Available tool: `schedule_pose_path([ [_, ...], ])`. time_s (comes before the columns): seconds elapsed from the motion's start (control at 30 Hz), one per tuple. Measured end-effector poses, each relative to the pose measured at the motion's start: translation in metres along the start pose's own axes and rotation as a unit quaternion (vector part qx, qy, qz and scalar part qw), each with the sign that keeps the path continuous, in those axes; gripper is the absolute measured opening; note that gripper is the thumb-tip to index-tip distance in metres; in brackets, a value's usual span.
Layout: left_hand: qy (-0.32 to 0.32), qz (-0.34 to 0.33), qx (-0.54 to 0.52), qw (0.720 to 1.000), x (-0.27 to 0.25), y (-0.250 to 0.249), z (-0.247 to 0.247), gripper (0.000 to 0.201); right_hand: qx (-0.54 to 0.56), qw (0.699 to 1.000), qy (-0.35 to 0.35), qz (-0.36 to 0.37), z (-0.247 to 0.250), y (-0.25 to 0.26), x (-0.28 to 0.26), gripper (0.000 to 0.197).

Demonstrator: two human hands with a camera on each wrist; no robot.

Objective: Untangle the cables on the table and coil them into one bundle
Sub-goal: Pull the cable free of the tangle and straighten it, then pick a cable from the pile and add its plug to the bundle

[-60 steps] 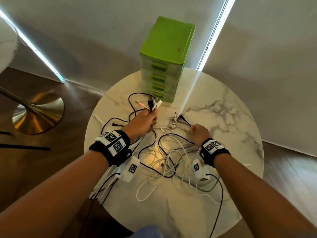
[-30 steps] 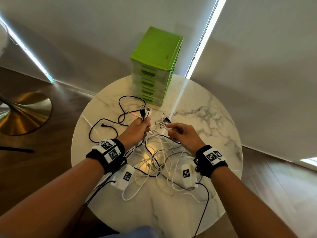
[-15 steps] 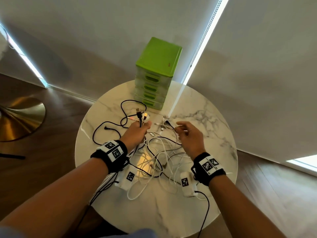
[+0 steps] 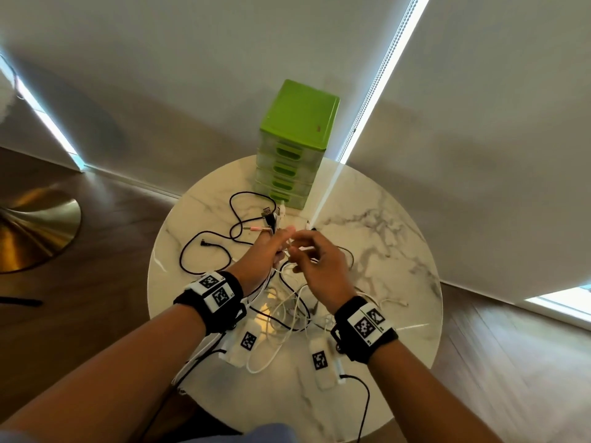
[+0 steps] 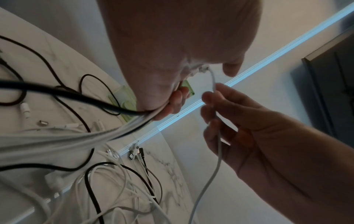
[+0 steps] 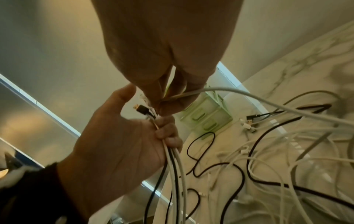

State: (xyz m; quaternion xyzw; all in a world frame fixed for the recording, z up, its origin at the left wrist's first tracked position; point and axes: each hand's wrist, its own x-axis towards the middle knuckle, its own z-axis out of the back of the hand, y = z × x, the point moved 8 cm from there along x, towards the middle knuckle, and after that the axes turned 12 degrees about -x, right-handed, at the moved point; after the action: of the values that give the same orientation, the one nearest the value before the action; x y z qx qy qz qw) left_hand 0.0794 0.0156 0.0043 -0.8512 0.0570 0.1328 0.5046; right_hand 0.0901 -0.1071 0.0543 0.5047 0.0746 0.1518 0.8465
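Head view, compared with half a second ago: I see the right hand has moved left until its fingertips meet those of the left hand above the middle of the round marble table; before, the two hands were apart. The left hand keeps its grip clamped on a bunch of cable ends, black and white, whose plugs stick up past the fist toward the green drawer unit at the far edge of the table. From the right wrist view, the held cables run down out of that fist, with the thumb raised and the other fingers curled round them. The right hand's grip is closed in a pinch on one white cable, thumb and fingers together near its plug end, just beside the left hand's bunch; in the left wrist view this cable hangs down from the pinch across the palm. Both forearms reach forward over the near edge of the table, wrists level with each other. Beneath the hands, the remaining loose cables lie tangled on the table, and one black cable loops off to the left.
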Motion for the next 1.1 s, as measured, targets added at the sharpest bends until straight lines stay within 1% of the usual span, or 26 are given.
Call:
schedule_pose_path([
  [0.13, -0.018, -0.004, 0.110, 0.994, -0.008, -0.010, 0.002, 0.044, -0.013, 1.000, 0.001, 0.004, -0.014, 0.003, -0.006, 0.018],
  [0.2, -0.026, -0.008, 0.143, 0.989, -0.012, -0.012, 0.008, 0.045, -0.019, 1.000, 0.004, -0.005, -0.016, 0.006, -0.007, 0.014],
  [0.27, -0.030, -0.021, 0.156, 0.987, -0.013, -0.012, 0.014, 0.053, -0.045, 0.998, 0.032, -0.027, -0.020, 0.006, -0.008, 0.010],
  [0.33, -0.035, -0.045, 0.134, 0.989, -0.013, -0.019, 0.019, 0.059, -0.102, 0.990, 0.089, -0.034, -0.028, 0.000, -0.011, 0.021],
  [0.4, -0.049, -0.068, 0.102, 0.991, -0.012, -0.033, 0.025, 0.057, -0.157, 0.973, 0.166, -0.022, -0.041, -0.010, -0.018, 0.041],
  [0.43, -0.053, -0.075, 0.078, 0.993, -0.011, -0.042, 0.028, 0.057, -0.170, 0.964, 0.206, -0.019, -0.048, -0.016, -0.025, 0.049],
  [0.5, -0.039, -0.084, 0.024, 0.995, -0.008, -0.060, 0.029, 0.057, -0.163, 0.948, 0.271, -0.029, -0.057, -0.035, -0.039, 0.056],
  [0.57, -0.031, -0.106, -0.008, 0.994, -0.008, -0.082, 0.034, 0.051, -0.138, 0.940, 0.308, -0.048, -0.061, -0.058, -0.051, 0.059],
  [0.63, -0.028, -0.125, -0.017, 0.992, -0.010, -0.106, 0.039, 0.044, -0.140, 0.935, 0.316, -0.076, -0.057, -0.080, -0.057, 0.065],
  [0.7, -0.028, -0.141, -0.027, 0.989, -0.011, -0.130, 0.047, 0.043, -0.171, 0.930, 0.309, -0.100, -0.044, -0.095, -0.060, 0.062],
  [0.77, -0.030, -0.154, -0.032, 0.987, -0.012, -0.150, 0.056, 0.043, -0.213, 0.929, 0.278, -0.121, -0.025, -0.104, -0.058, 0.055],
  [0.8, -0.031, -0.154, -0.027, 0.987, -0.013, -0.156, 0.059, 0.042, -0.223, 0.932, 0.251, -0.136, -0.013, -0.109, -0.054, 0.051],
  [0.87, -0.028, -0.146, 0.007, 0.989, -0.018, -0.157, 0.059, 0.043, -0.206, 0.947, 0.177, -0.173, 0.006, -0.112, -0.040, 0.046],
  [0.93, -0.024, -0.129, 0.087, 0.988, -0.025, -0.142, 0.052, 0.046, -0.179, 0.962, 0.096, -0.184, 0.020, -0.102, -0.022, 0.044],
  [1.0, -0.014, -0.100, 0.167, 0.981, -0.030, -0.114, 0.042, 0.050, -0.135, 0.975, 0.036, -0.175, 0.025, -0.079, -0.007, 0.043],
  [1.07, -0.009, -0.062, 0.212, 0.975, -0.033, -0.083, 0.029, 0.055, -0.103, 0.984, 0.017, -0.144, 0.021, -0.051, 0.002, 0.044],
  [1.1, -0.019, -0.046, 0.218, 0.975, -0.033, -0.070, 0.025, 0.057, -0.102, 0.987, 0.019, -0.120, 0.018, -0.036, 0.004, 0.044],
])
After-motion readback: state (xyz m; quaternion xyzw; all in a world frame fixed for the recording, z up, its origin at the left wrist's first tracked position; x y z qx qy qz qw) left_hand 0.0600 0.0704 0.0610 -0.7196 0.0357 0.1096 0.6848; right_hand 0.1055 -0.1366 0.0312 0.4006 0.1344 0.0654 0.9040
